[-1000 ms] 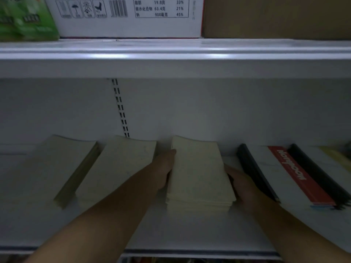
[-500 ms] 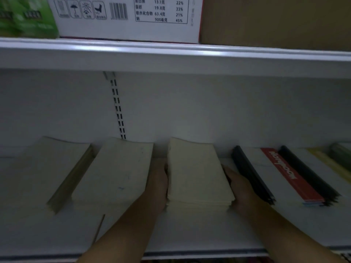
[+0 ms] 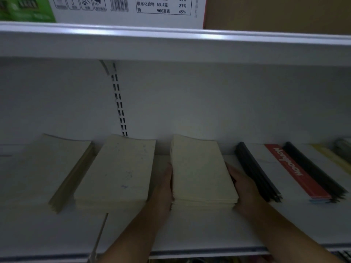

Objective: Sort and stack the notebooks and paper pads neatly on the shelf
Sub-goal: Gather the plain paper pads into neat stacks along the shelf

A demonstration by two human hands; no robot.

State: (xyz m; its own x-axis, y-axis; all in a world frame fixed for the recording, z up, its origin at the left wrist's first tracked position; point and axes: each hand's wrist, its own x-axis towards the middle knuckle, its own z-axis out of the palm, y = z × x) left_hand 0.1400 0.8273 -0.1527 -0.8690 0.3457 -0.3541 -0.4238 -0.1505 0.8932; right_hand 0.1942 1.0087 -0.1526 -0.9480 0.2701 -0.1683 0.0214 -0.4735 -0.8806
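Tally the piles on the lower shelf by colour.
Cream paper piles: 3
Black-spined notebook piles: 2
Total: 5
The blurred thing at the far right edge is not counted.

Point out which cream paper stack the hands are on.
The rightmost cream stack, next to the black-spined notebooks; it alone has the left hand and right hand against its sides.

cream paper pads (image 3: pixel 201 171), black-spined notebooks (image 3: pixel 256 173) with red band.
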